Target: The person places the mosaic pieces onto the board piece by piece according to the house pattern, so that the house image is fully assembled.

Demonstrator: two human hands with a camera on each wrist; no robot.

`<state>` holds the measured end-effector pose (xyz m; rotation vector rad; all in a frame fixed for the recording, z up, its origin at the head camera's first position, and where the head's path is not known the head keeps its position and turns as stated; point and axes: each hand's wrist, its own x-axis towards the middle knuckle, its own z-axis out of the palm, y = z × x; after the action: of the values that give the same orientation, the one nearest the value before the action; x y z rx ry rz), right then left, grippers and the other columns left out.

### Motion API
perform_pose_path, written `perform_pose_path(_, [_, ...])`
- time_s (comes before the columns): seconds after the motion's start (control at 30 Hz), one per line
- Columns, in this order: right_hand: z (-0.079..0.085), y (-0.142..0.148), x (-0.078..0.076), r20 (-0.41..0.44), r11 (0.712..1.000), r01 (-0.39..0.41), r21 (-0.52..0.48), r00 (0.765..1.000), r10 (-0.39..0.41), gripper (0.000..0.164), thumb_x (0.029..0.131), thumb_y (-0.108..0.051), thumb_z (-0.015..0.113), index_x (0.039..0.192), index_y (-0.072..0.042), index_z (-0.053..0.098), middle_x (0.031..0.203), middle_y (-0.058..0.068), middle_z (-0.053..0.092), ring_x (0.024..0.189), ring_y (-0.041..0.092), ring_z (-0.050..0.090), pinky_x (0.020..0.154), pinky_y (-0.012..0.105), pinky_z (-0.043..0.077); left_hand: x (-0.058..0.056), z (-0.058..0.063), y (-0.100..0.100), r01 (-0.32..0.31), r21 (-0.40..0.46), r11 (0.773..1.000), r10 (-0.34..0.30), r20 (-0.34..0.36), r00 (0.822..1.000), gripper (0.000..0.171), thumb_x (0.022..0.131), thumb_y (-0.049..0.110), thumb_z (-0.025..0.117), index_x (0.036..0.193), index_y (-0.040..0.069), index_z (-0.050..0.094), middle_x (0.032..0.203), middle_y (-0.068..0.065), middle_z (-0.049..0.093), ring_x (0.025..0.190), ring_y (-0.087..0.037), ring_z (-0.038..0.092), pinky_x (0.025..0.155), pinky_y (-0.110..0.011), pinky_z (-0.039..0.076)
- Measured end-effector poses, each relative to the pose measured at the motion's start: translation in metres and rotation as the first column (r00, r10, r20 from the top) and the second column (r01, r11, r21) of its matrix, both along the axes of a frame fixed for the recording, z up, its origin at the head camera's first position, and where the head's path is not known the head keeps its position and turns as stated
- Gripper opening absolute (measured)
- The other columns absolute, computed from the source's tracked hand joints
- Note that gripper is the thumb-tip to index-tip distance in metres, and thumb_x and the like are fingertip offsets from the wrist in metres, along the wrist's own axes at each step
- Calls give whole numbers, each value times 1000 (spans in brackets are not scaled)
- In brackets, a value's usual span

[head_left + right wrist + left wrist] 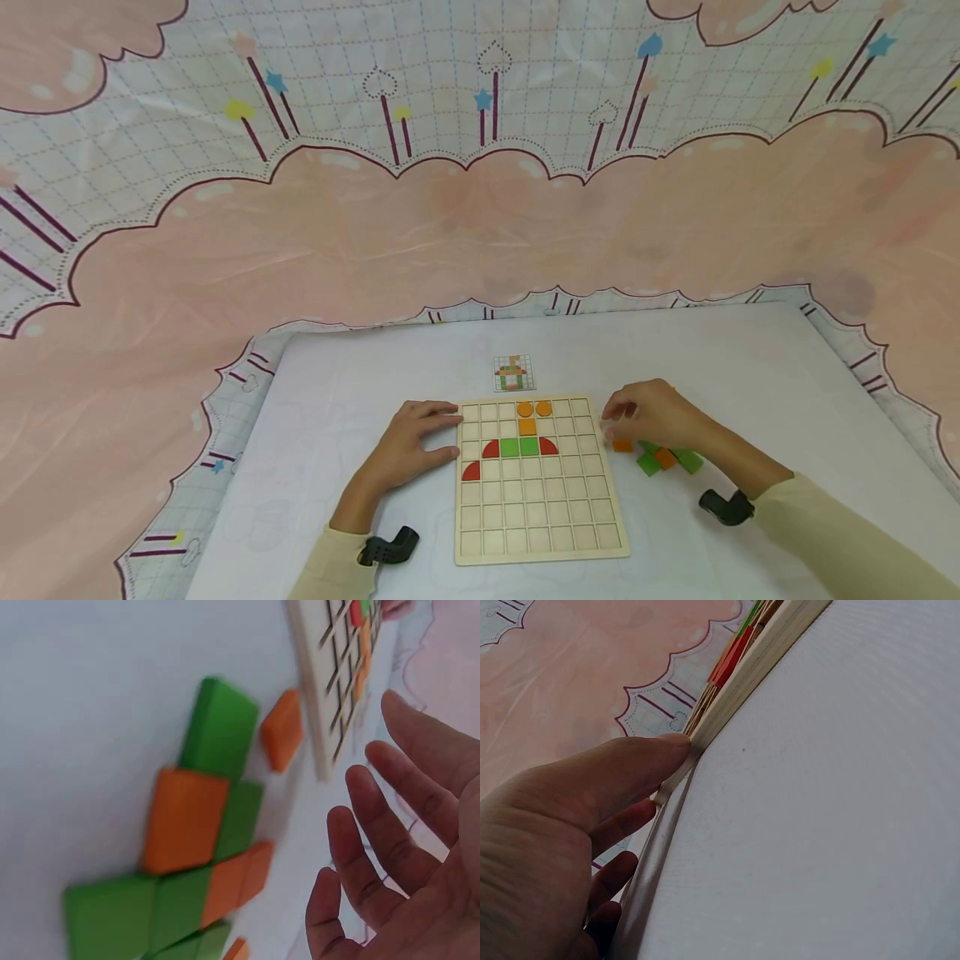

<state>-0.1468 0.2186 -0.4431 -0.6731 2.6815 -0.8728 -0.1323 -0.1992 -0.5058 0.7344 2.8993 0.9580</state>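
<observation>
My left hand (408, 442) rests its fingertips and thumb against the left edge of a wooden grid board (536, 533). In the left wrist view the thumb (649, 761) presses the board's side. On the board lie two orange discs, an orange square (527, 427), two green squares (519, 447) and three red quarter-circles, one (471, 472) in the leftmost column. My right hand (652, 412) hovers by the board's right edge, above loose pieces, its fingers bent and apart. Nothing sits between them in the right wrist view. An orange piece (283, 731) lies below, beside the board.
Green (109, 919) and orange (186, 821) square tiles lie in a loose heap right of the board, partly under my right hand in the head view. A small picture card (513, 373) lies behind the board. White cloth covers the table, with a patterned curtain (480, 233) behind.
</observation>
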Motion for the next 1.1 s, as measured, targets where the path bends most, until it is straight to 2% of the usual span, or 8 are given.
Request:
perform_pose_path(0.1, [-2,8,1,-30,1000,-23,21,999,23,14,85,-24,84,96,-16,78,91,-8,73,86,13,60,77,27,53,0,-1,0,2,0,1000,-2,-5,1000,47,85,35,82,129,21,73,140,3,63,125,-24,51,105,-52,43])
perform_pose_path(0.23, [-7,16,1,-9,997,-8,76,1000,9,18,83,-27,85,97,-18,78,91,-10,70,85,10,57,76,26,51,-1,0,0,1,-5,1000,-1,-5,1000,47,85,35,82,129,20,73,140,3,63,125,-24,51,105,-52,43])
perform_pose_path(0.47, [-14,24,2,-19,988,3,152,1000,0,19,79,-32,88,94,-25,78,92,-12,70,86,11,53,79,31,47,0,0,0,-4,-2,1000,4,6,1000,47,85,35,82,129,20,73,140,3,63,126,-24,51,106,-52,43])
perform_pose_path(0.63, [-18,26,2,-44,989,-9,146,999,16,17,78,-32,89,91,-27,78,93,-14,70,87,9,52,79,31,45,1,1,1,-9,-3,1000,9,15,1000,47,85,34,82,130,21,72,140,3,63,127,-24,50,106,-53,42])
perform_pose_path(0.77, [-21,27,2,-64,991,-35,132,997,44,15,79,-29,89,89,-27,78,93,-14,71,88,8,56,85,34,46,1,1,1,-13,-6,1000,13,18,1000,47,85,34,82,130,21,72,140,3,62,128,-25,50,107,-53,43])
perform_pose_path(0.87, [-22,26,1,-46,991,-42,124,998,48,14,80,-27,88,90,-26,78,95,-13,71,90,8,58,86,33,49,0,0,0,-11,-9,1000,11,12,1000,48,85,34,82,130,21,72,140,3,63,127,-25,50,106,-53,43])
perform_pose_path(0.93, [-21,25,1,-24,992,-40,120,999,43,15,80,-26,88,90,-26,78,97,-11,71,90,9,57,81,30,51,0,0,0,-9,-12,1000,9,6,1000,47,85,35,81,130,21,72,140,3,63,127,-25,50,106,-53,43])
perform_pose_path(1.1, [-19,21,2,13,993,-27,111,1000,26,16,80,-23,88,89,-24,75,94,-11,68,87,11,55,78,27,50,0,-1,0,0,-4,1000,0,-8,1000,47,85,35,82,129,20,73,140,2,63,126,-25,51,105,-53,43])
